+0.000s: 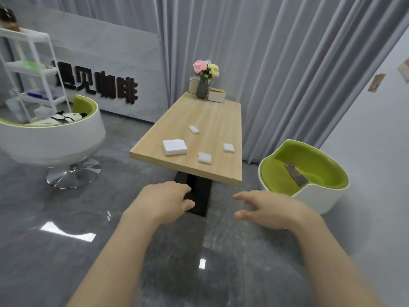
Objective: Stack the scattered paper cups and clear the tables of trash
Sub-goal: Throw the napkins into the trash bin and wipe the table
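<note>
Trash (pixel 174 147), four white pieces, is scattered on the near half of the tabletop (pixel 221 120); no paper cups are seen. Nothing is held by the left hand (pixel 164 201), loosely curled, or the right hand (pixel 269 208), spread. Small pieces might be knocked floorward by a hurried sweep; green chairs (pixel 303 171) flank the approach

Glossy grey tiled floor (pixel 66 251) reflects light; grey pleated curtains (pixel 276 63) hang far behind a pale wooden bench (pixel 212 116), flanked by white-and-green tub chairs (pixel 309 173).
</note>
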